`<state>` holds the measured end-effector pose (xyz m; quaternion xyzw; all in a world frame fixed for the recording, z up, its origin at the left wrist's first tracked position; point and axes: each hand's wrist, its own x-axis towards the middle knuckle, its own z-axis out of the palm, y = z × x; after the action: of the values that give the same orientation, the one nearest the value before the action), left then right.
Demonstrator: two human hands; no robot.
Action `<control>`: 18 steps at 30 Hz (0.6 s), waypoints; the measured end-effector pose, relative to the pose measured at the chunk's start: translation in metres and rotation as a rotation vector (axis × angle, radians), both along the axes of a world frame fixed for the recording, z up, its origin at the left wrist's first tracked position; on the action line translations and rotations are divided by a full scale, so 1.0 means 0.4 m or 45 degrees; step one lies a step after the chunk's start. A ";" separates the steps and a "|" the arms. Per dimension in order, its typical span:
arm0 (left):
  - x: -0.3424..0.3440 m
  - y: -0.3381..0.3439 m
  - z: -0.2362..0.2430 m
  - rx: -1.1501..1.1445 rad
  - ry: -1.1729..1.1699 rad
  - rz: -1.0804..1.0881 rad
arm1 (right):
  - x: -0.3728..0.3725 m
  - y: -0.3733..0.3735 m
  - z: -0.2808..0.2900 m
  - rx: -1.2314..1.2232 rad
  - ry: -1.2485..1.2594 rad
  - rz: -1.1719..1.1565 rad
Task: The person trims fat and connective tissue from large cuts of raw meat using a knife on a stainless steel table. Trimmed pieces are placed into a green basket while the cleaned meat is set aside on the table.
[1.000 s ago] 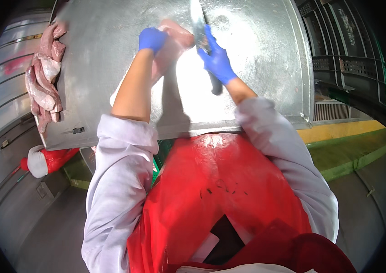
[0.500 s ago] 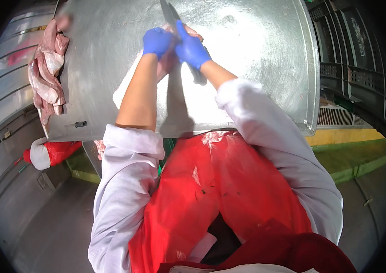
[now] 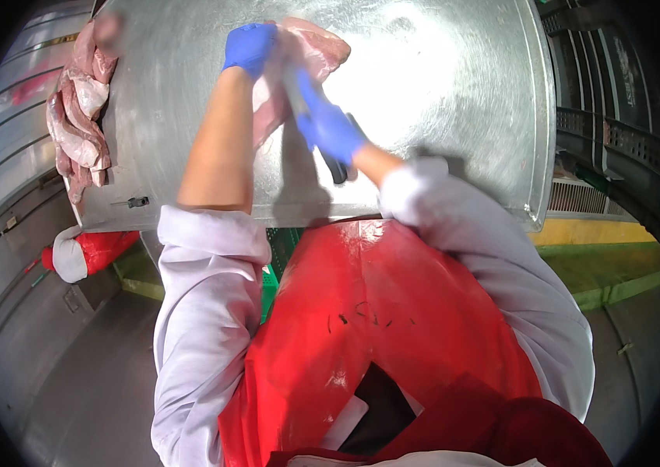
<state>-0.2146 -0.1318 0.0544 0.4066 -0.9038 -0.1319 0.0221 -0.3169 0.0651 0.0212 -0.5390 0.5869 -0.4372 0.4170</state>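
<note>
Near the far side of the metal table, a piece of raw pink meat (image 3: 316,51) lies partly under my hands. My blue-gloved left hand (image 3: 250,48) is closed on its left edge, with the fingertips hidden. My right hand (image 3: 331,128), also gloved in blue, is smeared by motion but wrapped round a knife (image 3: 295,87). The blurred blade points away from me and lies over or against the meat; whether it is cutting in, I cannot tell. Below the right palm shows a dark, narrow object (image 3: 337,168), perhaps a handle.
Several strips of raw meat (image 3: 79,117) lie along the left edge of the metal table (image 3: 478,156). A small dark clip-like object (image 3: 137,201) sits near its front left corner. Dark crates (image 3: 610,93) stand at the right. Another person's red-and-white clothing (image 3: 84,257) shows at lower left.
My right hand and the knife have come down toward me. My left hand has shifted a little up and left, and more of the meat now shows between the hands.
</note>
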 end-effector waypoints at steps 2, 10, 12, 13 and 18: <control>-0.006 -0.014 0.016 0.217 0.220 0.091 | 0.021 0.056 -0.049 -0.165 0.033 -0.067; -0.016 -0.035 0.067 0.909 0.873 0.722 | 0.038 0.028 -0.004 0.025 -0.135 0.091; -0.025 -0.044 0.073 1.060 1.011 0.722 | 0.053 0.073 -0.004 0.037 -0.187 0.106; -0.017 -0.032 0.071 1.142 1.071 0.743 | 0.047 0.066 0.037 0.211 -0.267 0.169; -0.028 -0.037 0.112 1.284 1.106 0.656 | 0.080 -0.134 -0.028 0.234 0.131 0.262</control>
<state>-0.2258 -0.1467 0.0993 0.4786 -0.5175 -0.6743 0.2199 -0.2848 0.0116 0.0099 -0.5777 0.5866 -0.3082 0.4766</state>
